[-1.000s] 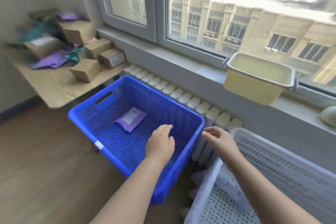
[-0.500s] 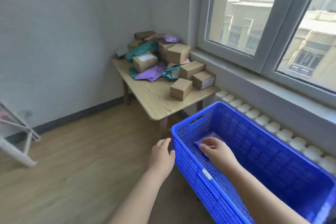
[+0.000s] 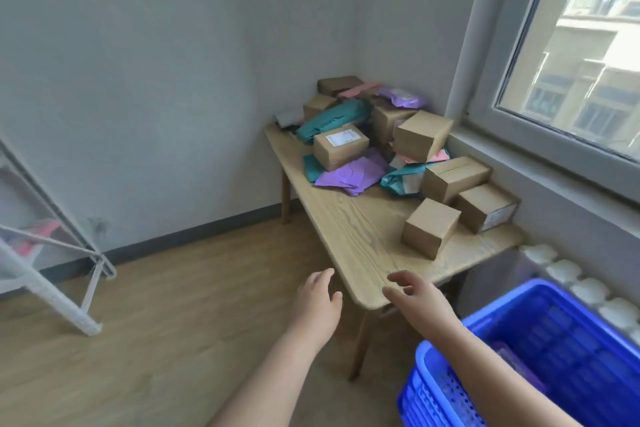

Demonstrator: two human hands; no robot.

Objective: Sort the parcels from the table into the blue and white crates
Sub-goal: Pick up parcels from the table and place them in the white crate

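Right hand has left the blue crate (both it and left hand empty, fingers loose); a hasty grab could topple piled parcels.

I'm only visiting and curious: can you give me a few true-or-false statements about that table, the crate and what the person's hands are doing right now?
1. Both the left hand and the right hand hold nothing. True.
2. The blue plastic crate stands on the light wooden table. False: it sits lower, beside the table's near end.
3. The table carries brown cardboard boxes and coloured soft mailer bags. True.
4. The window is to the left of the table. False: it is on the right.
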